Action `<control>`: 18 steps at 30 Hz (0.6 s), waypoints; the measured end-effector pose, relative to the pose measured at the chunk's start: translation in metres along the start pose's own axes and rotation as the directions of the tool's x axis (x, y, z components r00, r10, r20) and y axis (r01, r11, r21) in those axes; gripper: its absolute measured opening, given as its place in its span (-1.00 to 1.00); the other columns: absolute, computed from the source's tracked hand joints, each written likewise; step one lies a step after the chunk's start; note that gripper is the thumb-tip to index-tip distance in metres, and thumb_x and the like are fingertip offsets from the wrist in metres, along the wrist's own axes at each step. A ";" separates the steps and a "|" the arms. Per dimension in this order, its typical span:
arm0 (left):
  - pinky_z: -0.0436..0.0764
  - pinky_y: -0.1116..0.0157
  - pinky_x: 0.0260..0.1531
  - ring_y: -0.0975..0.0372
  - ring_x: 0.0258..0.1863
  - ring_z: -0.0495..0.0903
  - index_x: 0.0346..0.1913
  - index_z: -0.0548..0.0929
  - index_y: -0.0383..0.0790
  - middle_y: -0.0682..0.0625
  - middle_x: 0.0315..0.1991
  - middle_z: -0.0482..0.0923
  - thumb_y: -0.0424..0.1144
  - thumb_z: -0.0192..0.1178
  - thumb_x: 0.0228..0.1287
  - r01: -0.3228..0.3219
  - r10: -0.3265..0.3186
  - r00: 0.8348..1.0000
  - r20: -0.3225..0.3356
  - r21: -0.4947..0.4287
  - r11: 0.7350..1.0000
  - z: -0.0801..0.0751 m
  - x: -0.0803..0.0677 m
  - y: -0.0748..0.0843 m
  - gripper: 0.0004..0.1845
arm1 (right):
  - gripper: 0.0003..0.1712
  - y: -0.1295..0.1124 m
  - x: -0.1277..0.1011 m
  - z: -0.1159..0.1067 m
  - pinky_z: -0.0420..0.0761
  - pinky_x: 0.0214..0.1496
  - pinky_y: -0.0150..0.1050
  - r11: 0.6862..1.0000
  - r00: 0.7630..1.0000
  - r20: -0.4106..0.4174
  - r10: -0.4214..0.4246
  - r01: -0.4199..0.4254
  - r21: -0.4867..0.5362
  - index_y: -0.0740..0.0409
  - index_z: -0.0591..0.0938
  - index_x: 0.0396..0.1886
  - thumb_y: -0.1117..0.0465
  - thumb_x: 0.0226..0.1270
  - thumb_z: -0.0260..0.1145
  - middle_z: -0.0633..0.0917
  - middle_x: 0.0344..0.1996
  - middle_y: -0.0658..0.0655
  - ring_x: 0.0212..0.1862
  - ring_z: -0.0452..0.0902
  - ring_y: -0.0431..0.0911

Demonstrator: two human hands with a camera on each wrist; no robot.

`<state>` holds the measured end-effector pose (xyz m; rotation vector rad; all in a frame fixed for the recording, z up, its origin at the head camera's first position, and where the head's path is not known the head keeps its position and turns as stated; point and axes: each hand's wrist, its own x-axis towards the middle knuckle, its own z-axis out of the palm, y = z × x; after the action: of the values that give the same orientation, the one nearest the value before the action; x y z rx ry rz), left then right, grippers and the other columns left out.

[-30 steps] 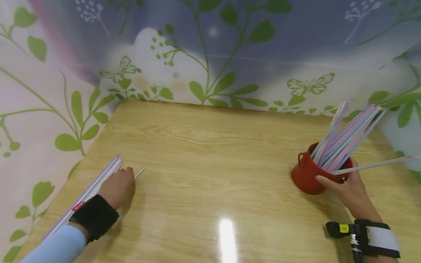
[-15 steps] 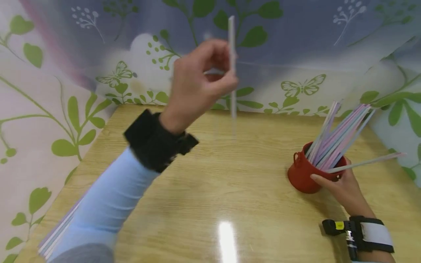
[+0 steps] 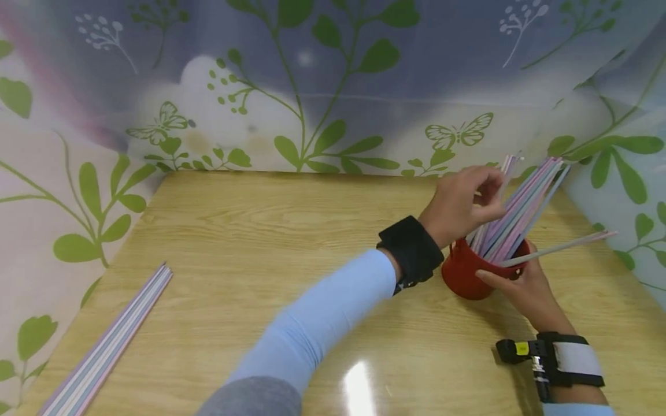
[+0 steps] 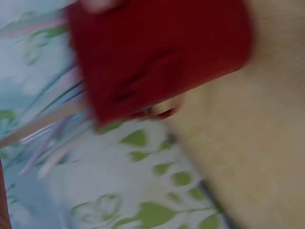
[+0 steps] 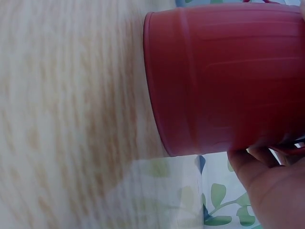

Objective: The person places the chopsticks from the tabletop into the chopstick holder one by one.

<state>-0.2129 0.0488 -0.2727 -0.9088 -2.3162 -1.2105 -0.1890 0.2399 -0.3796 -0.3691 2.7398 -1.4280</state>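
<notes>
- Left hand point(image 3: 460, 199) raised over the red cup point(image 3: 463, 274), fingers curled and pinched at the straws point(image 3: 520, 216) standing in it; fingertips lost among the straw tops, so which straw is pinched cannot be told
- Right hand point(image 3: 525, 286) curled round the near right side of the red cup, thumb lying along the rim; palm side hidden behind the cup in the head view
- Right wrist view: only fingertips and the heel of the right hand point(image 5: 274, 191) at the bottom right corner, pressed to the red cup point(image 5: 224, 76), cup top cut off by the frame edge
- Left wrist view heavily blurred: red cup point(image 4: 157, 57) a smear, straws point(image 4: 52, 124) faint streaks, no fingers to be made out
- Red cup standing on the wooden table point(image 3: 270, 242) at the far right, partly covered by the left wrist band; straws leaning right and away, one straw tilted low to the right
- Loose bundle of straws point(image 3: 111, 335) flat at the near left table edge, well apart from both hands, lower end cut off by the frame
- Leaf-patterned backdrop point(image 3: 312, 86) behind and beside the table
</notes>
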 end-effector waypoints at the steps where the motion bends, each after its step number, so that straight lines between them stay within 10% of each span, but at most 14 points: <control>1: 0.33 0.72 -0.28 0.43 -0.38 0.41 -0.27 0.42 -0.20 0.06 -0.39 0.42 -0.31 0.09 0.00 0.000 0.000 1.000 0.006 0.000 1.000 0.005 -0.005 -0.006 -0.82 | -0.05 -0.001 0.000 0.001 0.23 0.04 0.13 1.000 1.000 0.000 -0.008 0.008 -0.014 -0.30 -0.20 0.24 0.10 0.02 0.24 0.13 0.18 0.12 0.13 0.12 -0.02; 8: 0.33 0.71 -0.24 0.45 -0.34 0.41 -0.24 0.42 -0.19 0.08 -0.36 0.44 -0.29 0.08 0.03 0.031 -0.032 0.999 0.034 0.028 0.999 0.010 -0.018 -0.019 -0.81 | -0.06 -0.005 0.002 0.004 0.24 0.03 0.12 1.000 1.000 0.001 -0.022 0.022 -0.002 -0.32 -0.16 0.24 0.11 0.01 0.25 0.14 0.18 0.07 0.11 0.13 -0.14; 11: 0.33 0.68 -0.22 0.42 -0.26 0.43 -0.13 0.43 -0.17 0.07 -0.26 0.46 -0.24 0.06 0.07 0.100 -0.105 0.991 0.081 0.063 0.993 -0.002 -0.021 -0.021 -0.74 | -0.09 -0.005 0.003 0.006 0.35 0.06 -0.22 1.000 0.999 -0.017 -0.029 0.028 -0.005 -0.28 -0.11 0.24 0.14 0.00 0.26 0.19 0.15 0.05 0.07 0.17 -0.24; 15: 0.35 0.54 -0.12 0.33 -0.10 0.41 -0.02 0.41 -0.14 0.06 -0.10 0.45 -0.19 0.05 0.08 0.201 -0.230 0.965 0.125 0.214 0.956 -0.042 -0.051 -0.034 -0.64 | -0.11 -0.002 0.001 0.010 0.30 -0.18 -0.67 0.999 0.998 -0.029 -0.047 0.047 0.002 -0.22 -0.05 0.24 0.17 -0.01 0.27 0.24 0.09 0.05 0.01 0.19 -0.37; 18: 0.34 0.35 -0.01 0.18 -0.02 0.38 -0.03 0.43 -0.23 -0.05 -0.06 0.44 -0.19 0.09 0.01 0.268 -0.326 0.941 0.090 0.390 0.881 -0.093 -0.095 -0.055 -0.60 | -0.11 -0.001 -0.001 0.011 0.28 -0.21 -0.71 0.999 0.998 -0.031 -0.048 0.048 -0.013 -0.21 -0.05 0.23 0.16 -0.01 0.27 0.25 0.07 0.05 -0.02 0.19 -0.40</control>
<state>-0.1795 -0.0867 -0.3076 -0.5374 -2.7606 -0.7736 -0.1868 0.2308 -0.3851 -0.4196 2.7837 -1.4404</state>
